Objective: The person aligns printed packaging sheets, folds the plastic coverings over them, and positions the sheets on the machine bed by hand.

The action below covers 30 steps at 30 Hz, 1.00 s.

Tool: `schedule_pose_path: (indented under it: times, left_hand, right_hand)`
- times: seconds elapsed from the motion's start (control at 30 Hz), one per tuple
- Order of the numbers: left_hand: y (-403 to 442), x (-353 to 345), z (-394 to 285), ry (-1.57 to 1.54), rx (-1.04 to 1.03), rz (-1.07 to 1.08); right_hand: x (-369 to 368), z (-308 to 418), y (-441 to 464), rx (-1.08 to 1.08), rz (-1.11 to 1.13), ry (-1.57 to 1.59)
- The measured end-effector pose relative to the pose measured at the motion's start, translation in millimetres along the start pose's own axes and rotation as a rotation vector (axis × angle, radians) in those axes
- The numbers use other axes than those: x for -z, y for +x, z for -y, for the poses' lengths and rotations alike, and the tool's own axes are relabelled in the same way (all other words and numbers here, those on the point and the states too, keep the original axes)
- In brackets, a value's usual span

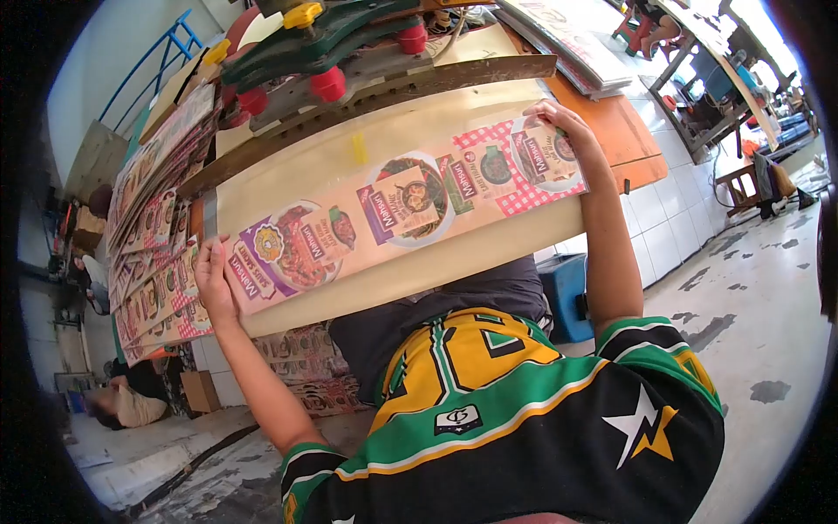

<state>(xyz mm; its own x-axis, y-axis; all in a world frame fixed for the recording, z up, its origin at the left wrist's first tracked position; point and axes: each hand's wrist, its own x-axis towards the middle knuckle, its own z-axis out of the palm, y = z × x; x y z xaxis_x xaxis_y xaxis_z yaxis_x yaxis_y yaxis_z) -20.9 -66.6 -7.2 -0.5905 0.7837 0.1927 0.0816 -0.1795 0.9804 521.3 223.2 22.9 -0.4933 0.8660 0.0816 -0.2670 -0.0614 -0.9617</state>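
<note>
A long printed sheet (345,196) with food pictures and a pink checked pattern is stretched between my two hands, slanting up to the right. At its left end, my left hand (214,278) is closed on the edge. My right hand (566,129) grips the upper right corner, with its fingers curled over the edge. Beneath the sheet lies a cream-coloured work surface (288,182), with a small yellow mark (359,148) just above the print. A long metal bar (375,109) runs along the far side of this surface.
Behind the bar stands a dark green machine frame (349,44) with red and yellow knobs. Stacked printed sheets (153,236) lie at the left, and another stack (576,52) at the back right. A blue bin (566,297) stands by my legs. Another person (135,402) is at lower left.
</note>
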Motion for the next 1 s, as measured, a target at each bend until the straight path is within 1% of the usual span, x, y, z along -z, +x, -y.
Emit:
schedule_pose_path:
  times: [0.07,0.13,0.17,0.23,0.27,0.33,0.43,0.53,0.6,0.8,0.93,1.0]
  left_hand:
    - [-2.1,-3.6,-3.8,-0.036,0.044,0.021]
    - [-1.6,1.1,-0.4,-0.044,0.046,0.024]
    - [-0.8,5.0,2.7,-0.035,0.061,-0.012]
    - [0.3,5.8,1.1,-0.028,0.074,-0.045]
    - [0.2,5.6,-0.4,-0.024,0.065,-0.029]
    - [2.2,6.4,1.1,-0.020,0.059,-0.013]
    - [5.7,10.0,3.1,-0.087,0.095,0.013]
    - [5.0,8.1,2.0,-0.101,0.090,0.011]
    - [7.4,12.7,6.7,-0.072,0.067,-0.050]
    - [1.8,9.5,4.3,-0.118,0.032,-0.054]
    - [4.1,14.5,8.1,-0.126,-0.002,-0.034]
    - [4.2,16.1,8.9,-0.138,-0.020,0.021]
  right_hand:
    - [-1.8,-0.9,-1.4,0.008,-0.013,0.013]
    - [-4.8,3.7,-3.4,0.000,0.003,-0.042]
    - [-7.3,5.6,-4.9,0.002,0.004,-0.040]
    - [-12.6,9.7,-6.9,-0.041,0.018,0.009]
    - [-13.3,11.5,-7.6,-0.040,0.015,0.009]
    - [-14.6,13.7,-8.6,-0.112,0.011,0.032]
    - [-17.9,13.8,-7.5,-0.157,-0.035,0.024]
    - [-15.6,14.6,-5.5,-0.154,-0.024,0.019]
    - [-18.9,17.9,-5.9,-0.144,-0.024,0.010]
    - [-16.0,15.7,-7.0,-0.150,0.011,0.000]
    - [-17.8,15.6,-8.9,-0.138,0.058,-0.002]
    - [-15.8,15.3,-8.3,-0.139,0.074,0.005]
